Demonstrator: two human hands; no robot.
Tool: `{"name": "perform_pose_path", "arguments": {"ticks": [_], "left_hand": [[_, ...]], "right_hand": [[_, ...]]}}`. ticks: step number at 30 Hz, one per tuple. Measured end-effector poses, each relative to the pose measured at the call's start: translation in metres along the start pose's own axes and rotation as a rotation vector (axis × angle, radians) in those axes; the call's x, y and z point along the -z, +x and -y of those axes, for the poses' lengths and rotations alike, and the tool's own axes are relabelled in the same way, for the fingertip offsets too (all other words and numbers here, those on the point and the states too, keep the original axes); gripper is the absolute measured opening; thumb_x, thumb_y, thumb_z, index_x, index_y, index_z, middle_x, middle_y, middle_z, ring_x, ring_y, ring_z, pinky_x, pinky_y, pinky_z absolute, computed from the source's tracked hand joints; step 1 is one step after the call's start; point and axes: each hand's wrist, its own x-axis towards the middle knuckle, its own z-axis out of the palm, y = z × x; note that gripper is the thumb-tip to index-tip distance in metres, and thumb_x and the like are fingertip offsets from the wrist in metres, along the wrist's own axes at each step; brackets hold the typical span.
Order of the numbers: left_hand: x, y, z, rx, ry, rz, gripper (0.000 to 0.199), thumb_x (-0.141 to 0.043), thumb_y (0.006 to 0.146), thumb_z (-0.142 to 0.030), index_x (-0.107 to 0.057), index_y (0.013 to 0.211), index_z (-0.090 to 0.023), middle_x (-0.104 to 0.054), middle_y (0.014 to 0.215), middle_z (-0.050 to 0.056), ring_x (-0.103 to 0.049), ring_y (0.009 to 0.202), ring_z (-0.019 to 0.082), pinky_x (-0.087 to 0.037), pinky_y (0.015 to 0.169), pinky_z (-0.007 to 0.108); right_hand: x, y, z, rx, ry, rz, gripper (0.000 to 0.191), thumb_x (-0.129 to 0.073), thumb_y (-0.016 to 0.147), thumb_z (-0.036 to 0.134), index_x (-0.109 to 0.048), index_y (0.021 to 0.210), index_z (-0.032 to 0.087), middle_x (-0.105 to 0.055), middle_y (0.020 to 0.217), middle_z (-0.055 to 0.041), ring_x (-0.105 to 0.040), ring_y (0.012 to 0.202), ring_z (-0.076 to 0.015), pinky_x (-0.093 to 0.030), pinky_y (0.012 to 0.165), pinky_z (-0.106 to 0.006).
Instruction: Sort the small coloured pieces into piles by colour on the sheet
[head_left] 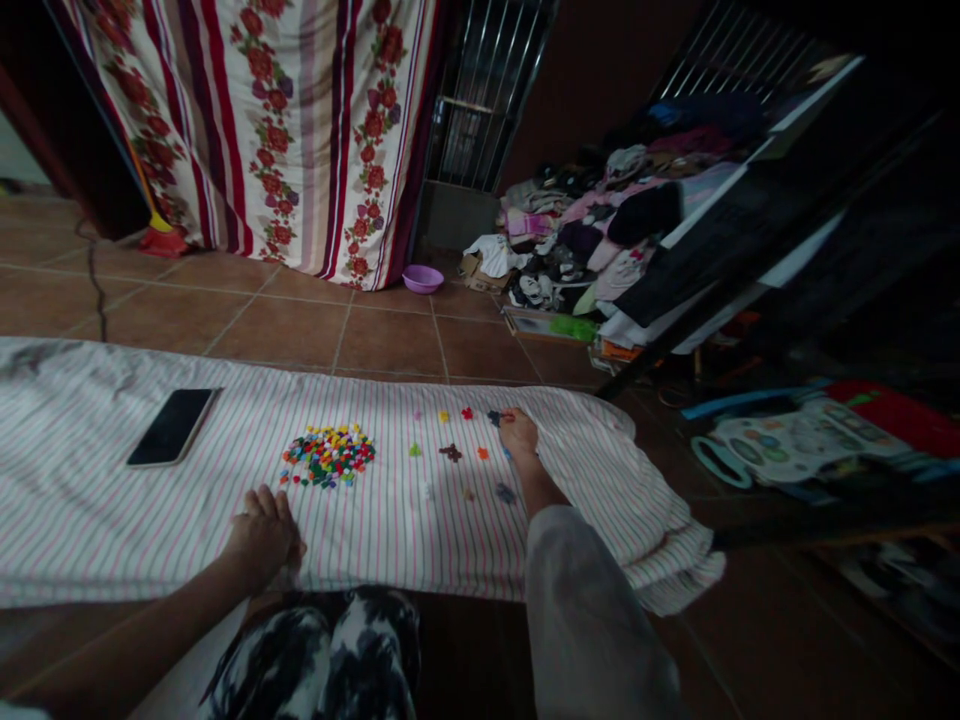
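Observation:
My right hand is at the far right of the small groups, fingertips pinched together and touching a cluster of dark grey pieces. Whatever sits between those fingertips is too small to make out. Some blue shows under this hand, mostly hidden. My left hand rests on the cloth with its fingers curled in; its palm is hidden. Just beyond it lies a pile of small multicoloured pieces. Between pile and right hand are separate clusters: yellow pieces, red pieces, brown pieces, orange pieces and green pieces.
A striped cloth covers the low surface. At its left lies a dark-screened phone. Grey pieces sit near my right forearm. Beyond, on the tiled floor, are a purple basin and a heap of clothes.

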Motion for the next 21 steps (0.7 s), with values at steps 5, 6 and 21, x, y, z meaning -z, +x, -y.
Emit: {"name": "perform_pose_path", "arguments": {"ticks": [5, 6, 21], "left_hand": [[-0.002, 0.001, 0.001, -0.009, 0.022, -0.004, 0.063, -0.048, 0.083, -0.034, -0.045, 0.131, 0.007, -0.042, 0.133, 0.039, -0.043, 0.125, 0.048, -0.051, 0.081, 0.046], [-0.002, 0.0, 0.001, -0.009, 0.022, -0.01, 0.063, -0.048, 0.083, -0.034, -0.046, 0.131, 0.007, -0.042, 0.133, 0.039, -0.043, 0.124, 0.048, -0.052, 0.08, 0.046], [-0.007, 0.001, 0.002, -0.013, -0.04, -0.048, 0.064, -0.049, 0.082, -0.033, -0.046, 0.129, 0.01, -0.042, 0.132, 0.04, -0.045, 0.123, 0.049, -0.053, 0.079, 0.05]], "right_hand": [[0.0, 0.0, 0.0, -0.006, -0.044, 0.027, 0.034, -0.044, 0.081, 0.014, -0.071, 0.1, 0.017, -0.072, 0.097, -0.0077, -0.065, 0.088, -0.0163, -0.045, 0.077, -0.022], [0.0, -0.001, -0.001, 0.001, -0.047, 0.03, 0.034, -0.044, 0.082, 0.014, -0.071, 0.1, 0.018, -0.072, 0.098, -0.0078, -0.064, 0.089, -0.0164, -0.045, 0.077, -0.022], [-0.002, -0.025, 0.003, 0.207, -0.022, 0.11, 0.032, -0.046, 0.076, 0.011, -0.075, 0.086, 0.021, -0.071, 0.089, -0.0045, -0.063, 0.089, -0.0156, -0.046, 0.084, -0.025]]}}
